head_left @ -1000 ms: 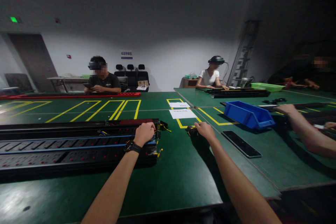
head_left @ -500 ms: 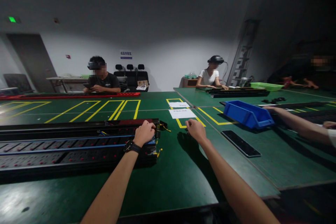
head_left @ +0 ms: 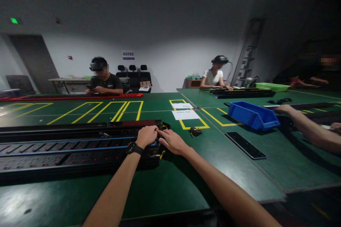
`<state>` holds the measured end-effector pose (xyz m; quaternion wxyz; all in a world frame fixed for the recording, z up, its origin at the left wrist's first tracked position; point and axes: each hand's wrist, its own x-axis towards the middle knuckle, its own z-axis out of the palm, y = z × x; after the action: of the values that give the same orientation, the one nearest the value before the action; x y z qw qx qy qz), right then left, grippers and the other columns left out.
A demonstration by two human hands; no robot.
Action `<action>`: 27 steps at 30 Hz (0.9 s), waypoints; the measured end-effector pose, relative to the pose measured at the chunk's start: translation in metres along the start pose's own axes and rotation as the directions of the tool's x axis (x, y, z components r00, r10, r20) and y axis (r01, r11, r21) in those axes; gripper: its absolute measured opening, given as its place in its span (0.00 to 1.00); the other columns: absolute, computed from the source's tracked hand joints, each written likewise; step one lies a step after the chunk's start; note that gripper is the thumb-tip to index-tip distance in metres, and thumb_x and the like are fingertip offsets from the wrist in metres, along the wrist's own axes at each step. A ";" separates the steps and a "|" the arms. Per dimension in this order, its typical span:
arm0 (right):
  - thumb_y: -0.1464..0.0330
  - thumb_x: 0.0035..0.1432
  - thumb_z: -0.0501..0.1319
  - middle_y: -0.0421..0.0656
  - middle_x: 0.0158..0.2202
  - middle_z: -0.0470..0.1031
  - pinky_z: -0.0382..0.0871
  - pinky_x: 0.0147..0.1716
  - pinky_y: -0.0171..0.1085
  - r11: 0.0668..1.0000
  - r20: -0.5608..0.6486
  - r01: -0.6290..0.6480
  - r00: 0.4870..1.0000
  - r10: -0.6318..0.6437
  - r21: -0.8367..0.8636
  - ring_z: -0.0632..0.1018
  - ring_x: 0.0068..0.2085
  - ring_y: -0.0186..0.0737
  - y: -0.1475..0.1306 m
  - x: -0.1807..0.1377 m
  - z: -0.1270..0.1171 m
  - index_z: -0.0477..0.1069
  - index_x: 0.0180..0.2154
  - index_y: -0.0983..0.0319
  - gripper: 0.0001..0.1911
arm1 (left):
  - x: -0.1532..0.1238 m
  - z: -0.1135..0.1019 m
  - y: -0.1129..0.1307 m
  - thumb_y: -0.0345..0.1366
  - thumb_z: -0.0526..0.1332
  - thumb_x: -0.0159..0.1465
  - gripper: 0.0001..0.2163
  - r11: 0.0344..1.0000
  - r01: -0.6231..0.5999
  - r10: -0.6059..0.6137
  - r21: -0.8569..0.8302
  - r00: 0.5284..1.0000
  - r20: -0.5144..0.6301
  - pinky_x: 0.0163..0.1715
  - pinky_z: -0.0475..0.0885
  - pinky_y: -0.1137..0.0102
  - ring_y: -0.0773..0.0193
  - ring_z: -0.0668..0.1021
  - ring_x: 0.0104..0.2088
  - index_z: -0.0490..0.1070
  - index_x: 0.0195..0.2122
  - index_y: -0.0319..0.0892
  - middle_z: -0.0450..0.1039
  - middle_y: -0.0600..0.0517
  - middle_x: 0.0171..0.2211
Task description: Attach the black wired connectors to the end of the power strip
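Several long black power strips (head_left: 77, 147), with rows of sockets and small red dots, lie side by side on the left of the table. My left hand (head_left: 147, 136), with a black watch at its wrist, is closed over the right end of one strip. At that same end is my right hand (head_left: 173, 142), its index finger stretched out to meet the left fingertips and its thumb apart below. Yellow-tipped wires (head_left: 161, 155) poke out of the strip ends. A small black part with a yellow bit (head_left: 195, 132) rests on the table beyond my right hand.
The green table (head_left: 213, 170) carries yellow tape outlines and white paper labels (head_left: 185, 115). On the right are a blue bin (head_left: 252, 115), a phone (head_left: 245, 145) and a co-worker's arm (head_left: 306, 124). Two people sit across the table, near a green tray (head_left: 273, 87).
My right hand has moved left to the strip end. The small black part now shows on the table where that hand was. My left hand has stayed in place.
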<state>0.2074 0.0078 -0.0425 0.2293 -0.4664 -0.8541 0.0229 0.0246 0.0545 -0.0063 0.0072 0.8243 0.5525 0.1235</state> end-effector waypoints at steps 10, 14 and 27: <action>0.61 0.74 0.51 0.51 0.51 0.80 0.68 0.52 0.41 0.983 -0.088 -0.168 0.983 0.161 -0.079 0.77 0.52 0.47 0.003 -0.003 -0.011 0.72 0.59 0.62 0.22 | 0.000 -0.001 0.002 0.36 0.53 0.67 0.16 0.999 0.022 -0.023 -0.030 0.999 -0.033 0.47 0.75 0.62 0.51 0.82 0.47 0.80 0.47 0.51 0.83 0.48 0.45; 0.61 0.73 0.52 0.50 0.47 0.80 0.69 0.48 0.39 0.969 -0.122 -0.233 0.967 0.223 -0.084 0.78 0.49 0.46 0.006 -0.007 -0.013 0.74 0.57 0.61 0.20 | 0.000 -0.002 0.002 0.36 0.53 0.66 0.15 0.999 0.032 -0.034 -0.034 0.999 -0.035 0.46 0.75 0.61 0.50 0.82 0.46 0.79 0.46 0.51 0.83 0.47 0.45; 0.62 0.72 0.54 0.48 0.45 0.80 0.69 0.45 0.37 0.964 -0.140 -0.263 0.957 0.255 -0.045 0.79 0.47 0.45 0.009 -0.009 -0.012 0.74 0.55 0.59 0.17 | 0.000 -0.001 0.002 0.36 0.53 0.66 0.16 0.994 0.043 -0.047 -0.097 0.998 -0.038 0.48 0.75 0.59 0.51 0.82 0.48 0.80 0.47 0.54 0.83 0.51 0.46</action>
<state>0.2234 0.0030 -0.0372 0.2657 -0.5817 -0.7687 -0.0053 0.0256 0.0534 -0.0049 0.0383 0.8076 0.5645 0.1664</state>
